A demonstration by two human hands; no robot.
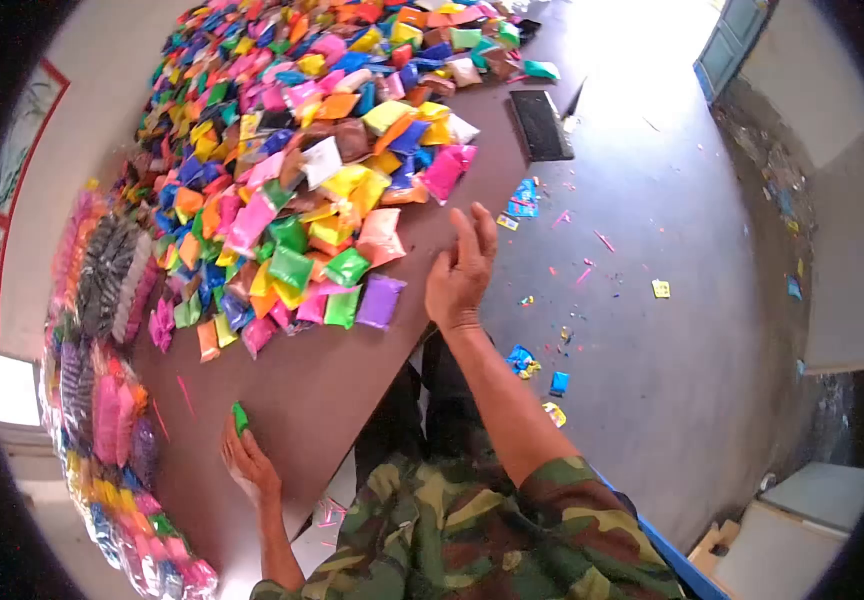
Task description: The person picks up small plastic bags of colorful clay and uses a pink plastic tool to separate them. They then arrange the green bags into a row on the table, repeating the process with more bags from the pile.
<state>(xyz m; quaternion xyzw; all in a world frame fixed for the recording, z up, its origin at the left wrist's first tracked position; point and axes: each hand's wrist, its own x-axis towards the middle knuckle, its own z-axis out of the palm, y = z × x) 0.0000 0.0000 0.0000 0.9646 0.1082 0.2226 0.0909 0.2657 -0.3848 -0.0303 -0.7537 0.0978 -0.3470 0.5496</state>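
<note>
The person's left hand (250,465) pinches 1 green packet (240,418), long axis pointing forward; the open, seemingly empty right hand (460,280) is nearer the purple packet (381,301), leftward at the pile's (324,162) edge.

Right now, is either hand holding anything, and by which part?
The left hand has a small green packet at its fingertips, apparently by the end nearer the palm. The right hand is open, holding nothing.

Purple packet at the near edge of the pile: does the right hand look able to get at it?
Probably yes. The right hand is open and looks empty, close beside the purple packet, with only bare tabletop seen between and nothing lying over it.
</note>
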